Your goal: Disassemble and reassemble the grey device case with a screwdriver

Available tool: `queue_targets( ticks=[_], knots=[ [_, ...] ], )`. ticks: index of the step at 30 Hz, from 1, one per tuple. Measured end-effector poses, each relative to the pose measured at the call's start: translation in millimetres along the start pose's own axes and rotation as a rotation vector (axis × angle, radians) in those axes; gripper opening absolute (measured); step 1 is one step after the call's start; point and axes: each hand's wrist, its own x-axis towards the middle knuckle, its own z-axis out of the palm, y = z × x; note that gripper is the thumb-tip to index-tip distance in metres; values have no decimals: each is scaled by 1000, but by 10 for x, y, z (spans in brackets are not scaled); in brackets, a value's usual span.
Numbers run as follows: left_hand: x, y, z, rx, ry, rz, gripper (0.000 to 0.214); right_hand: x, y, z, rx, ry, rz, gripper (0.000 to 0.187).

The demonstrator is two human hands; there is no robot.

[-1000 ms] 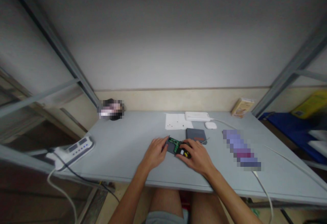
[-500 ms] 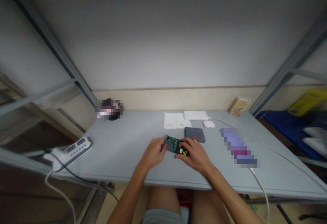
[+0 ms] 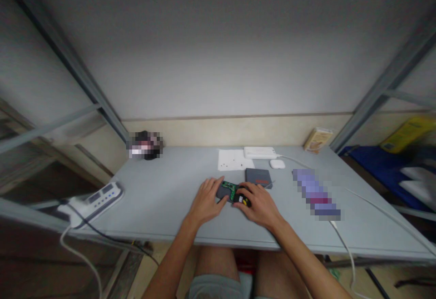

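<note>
A small opened device [image 3: 231, 192] lies on the grey table [image 3: 163, 199], showing a green circuit board, a grey shell and a black part with yellow. My left hand [image 3: 206, 201] rests against its left end, fingers curled round the grey shell. My right hand [image 3: 260, 206] covers its right end, fingers bent over the black and yellow part. Just behind lies a dark grey flat case [image 3: 259, 177] with a red mark.
A white paper sheet [image 3: 230, 159] with tiny dark specks, a white flat box [image 3: 260, 152] with a cable, and a small white case [image 3: 277, 164] sit further back. A power strip [image 3: 91, 199] hangs at the left edge. A tan box [image 3: 318, 139] leans at the back right.
Both hands and the device stay together on the table. My left hand's fingers have closed in over the grey shell. The view has shifted slightly.
</note>
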Motion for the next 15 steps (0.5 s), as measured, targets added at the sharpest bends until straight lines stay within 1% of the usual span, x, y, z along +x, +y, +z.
queue_targets(
  ticks=[4,8,10,12,15],
  knots=[
    [40,12,-54,7,-79,104,75,-10,-9,-44,20,5,-33,38],
    [168,23,-81,-16,-154,199,83,-41,13,-46,29,54,-49,42],
    [255,50,-80,-23,-191,236,87,-49,32,-39,23,101,-46,41],
    [336,87,-71,-43,-224,281,91,-43,53,-36,-6,167,-14,38],
    [414,132,-45,-65,-253,324,83,-19,75,-45,-100,266,121,27]
  ],
)
